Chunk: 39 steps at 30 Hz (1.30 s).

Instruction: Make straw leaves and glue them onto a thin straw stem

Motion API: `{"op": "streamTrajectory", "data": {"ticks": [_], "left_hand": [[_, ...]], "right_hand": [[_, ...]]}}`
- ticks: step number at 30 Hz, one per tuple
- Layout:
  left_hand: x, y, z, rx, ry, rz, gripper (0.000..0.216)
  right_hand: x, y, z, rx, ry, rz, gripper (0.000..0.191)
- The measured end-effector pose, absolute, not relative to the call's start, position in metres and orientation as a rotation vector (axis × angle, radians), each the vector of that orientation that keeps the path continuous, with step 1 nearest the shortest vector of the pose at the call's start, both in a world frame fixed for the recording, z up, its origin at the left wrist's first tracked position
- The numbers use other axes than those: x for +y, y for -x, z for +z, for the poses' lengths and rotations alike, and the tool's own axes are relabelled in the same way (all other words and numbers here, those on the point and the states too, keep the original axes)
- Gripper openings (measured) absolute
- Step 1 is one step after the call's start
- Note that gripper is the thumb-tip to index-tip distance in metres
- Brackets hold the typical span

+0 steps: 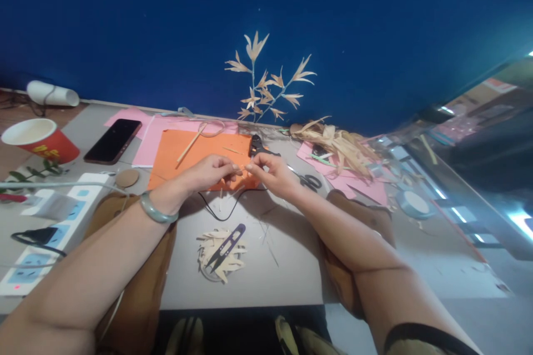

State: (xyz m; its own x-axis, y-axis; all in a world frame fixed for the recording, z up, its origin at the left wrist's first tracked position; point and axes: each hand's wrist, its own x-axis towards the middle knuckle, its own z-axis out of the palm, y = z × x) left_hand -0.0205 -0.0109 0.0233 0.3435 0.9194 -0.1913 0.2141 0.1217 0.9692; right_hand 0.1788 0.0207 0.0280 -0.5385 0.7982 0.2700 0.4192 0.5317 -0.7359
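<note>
My left hand (211,171) is closed in a pinch over the orange sheet (166,150). Facing it, my right hand (272,173) pinches too, its fingertips almost meeting the left ones. Whatever lies between the fingers is too small to make out. Just behind the hands rests a black glue gun (258,146), partly covered by the right hand. Nearer to me, purple-handled thread snips (227,247) lie on a small dish heaped with pale cut husk strips (208,244). Black-handled scissors (310,181) are beside my right wrist.
Branches of dried-husk flowers (266,89) stand against the blue wall. Dried husks (337,147) are piled on pink paper at right. On the left are a phone (113,141), a red paper cup (45,141) and a power strip (70,222). A black cable (220,218) curves before my hands.
</note>
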Motion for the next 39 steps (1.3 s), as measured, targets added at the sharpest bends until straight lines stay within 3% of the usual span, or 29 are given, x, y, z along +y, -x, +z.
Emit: {"op": "streamTrajectory", "data": {"ticks": [24, 35, 39], "left_hand": [[-0.0136, 0.0227, 0.0314, 1.238, -1.351, 0.822, 0.023], [-0.0111, 0.0251, 0.0311, 1.045, -0.97, 0.843, 0.028], [-0.0109, 0.0255, 0.0324, 0.937, -0.904, 0.909, 0.027]], "right_hand": [[0.0157, -0.1754, 0.0281, -2.167, 0.962, 0.744, 0.043], [0.0238, -0.1787, 0.0252, -1.797, 0.959, 1.107, 0.032], [0.0235, -0.1789, 0.0213, -1.834, 0.901, 1.026, 0.027]]}}
